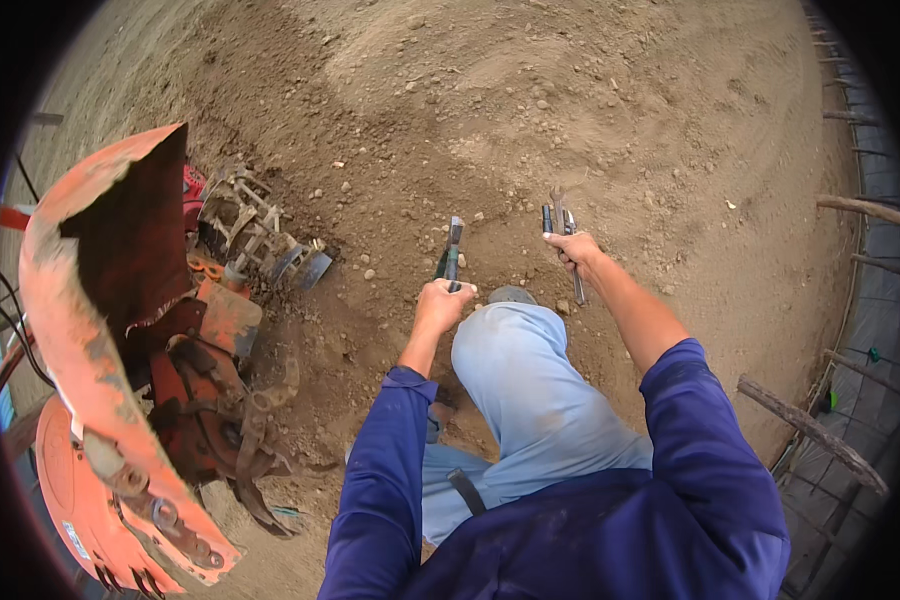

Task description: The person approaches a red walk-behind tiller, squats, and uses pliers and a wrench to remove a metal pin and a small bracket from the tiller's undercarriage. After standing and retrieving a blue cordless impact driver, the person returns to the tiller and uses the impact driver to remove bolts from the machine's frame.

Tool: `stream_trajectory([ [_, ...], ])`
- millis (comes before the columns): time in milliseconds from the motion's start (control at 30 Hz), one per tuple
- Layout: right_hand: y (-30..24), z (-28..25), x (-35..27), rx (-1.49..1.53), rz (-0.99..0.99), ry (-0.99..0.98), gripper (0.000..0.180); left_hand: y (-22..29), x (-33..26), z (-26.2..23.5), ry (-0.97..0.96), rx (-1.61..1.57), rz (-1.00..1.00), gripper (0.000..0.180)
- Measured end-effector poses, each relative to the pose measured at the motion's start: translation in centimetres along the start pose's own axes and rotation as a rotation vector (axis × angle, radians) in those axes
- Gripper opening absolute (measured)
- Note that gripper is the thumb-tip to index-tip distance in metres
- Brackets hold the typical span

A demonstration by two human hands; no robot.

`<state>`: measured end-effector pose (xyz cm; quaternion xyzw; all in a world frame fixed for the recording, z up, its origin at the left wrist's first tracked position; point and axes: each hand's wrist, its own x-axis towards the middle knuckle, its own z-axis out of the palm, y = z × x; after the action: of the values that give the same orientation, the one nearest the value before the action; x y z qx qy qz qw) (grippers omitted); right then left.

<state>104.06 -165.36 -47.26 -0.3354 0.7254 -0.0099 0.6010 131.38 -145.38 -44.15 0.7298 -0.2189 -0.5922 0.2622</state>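
Loose, stony brown soil (pixel 570 90) stretches out around the orange tiller (pixel 120 340), which lies tipped over with its curved tines (pixel 255 430) bared. Away from the tiller, over your raised knee, your left hand (pixel 440 305) is closed around a dark-handled tool (pixel 452 250) pointing away from you. Farther from the tiller, your right hand (pixel 573 250) grips a bundle of metal wrenches (pixel 560 225), upright above the dirt.

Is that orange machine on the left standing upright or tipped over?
Tipped. The orange machine lies canted on the dirt ground, its curved guard raised and its tine rotors exposed sideways rather than underneath.
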Motion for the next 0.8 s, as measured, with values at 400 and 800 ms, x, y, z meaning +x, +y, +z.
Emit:
stream_trajectory([
  [400, 8.0, -1.3, 25.7, -0.272, -0.186, 0.487, 0.046, -1.0, 14.6, 0.7, -0.25, -0.08, 0.292, 0.026],
  [800, 5.1, -1.9, 27.7, -0.037, -0.393, 0.213, 0.014, -1.8, 12.2, -5.3, 0.125, -0.229, 0.503, 0.02],
])
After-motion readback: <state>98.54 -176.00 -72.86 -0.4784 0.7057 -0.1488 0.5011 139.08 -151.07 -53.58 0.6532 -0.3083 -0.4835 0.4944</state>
